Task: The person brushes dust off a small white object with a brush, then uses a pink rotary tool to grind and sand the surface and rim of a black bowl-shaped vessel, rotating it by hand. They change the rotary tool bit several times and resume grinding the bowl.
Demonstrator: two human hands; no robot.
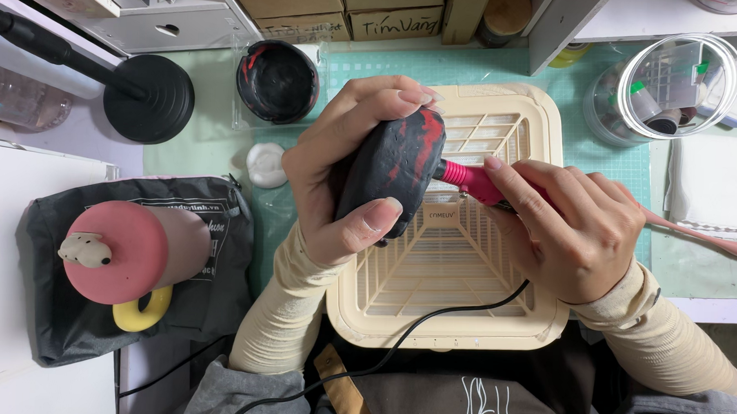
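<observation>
The left hand (345,169) clasps the black-and-red lump (394,167) above the cream grille tray (536,319) — its long axis near upright — while the right hand (576,230) pinches the pink rotary tool (471,180) against its right flank.

The black-and-red lump (394,171) looks matt and slightly rough, the pink tool (475,183) smooth glossy plastic, the cream grille tray (536,319) matt plastic, the sleeves (287,318) ribbed cloth

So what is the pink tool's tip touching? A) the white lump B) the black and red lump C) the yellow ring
B: the pink tool in the right hand meets the black and red lump held by the left hand.
</observation>
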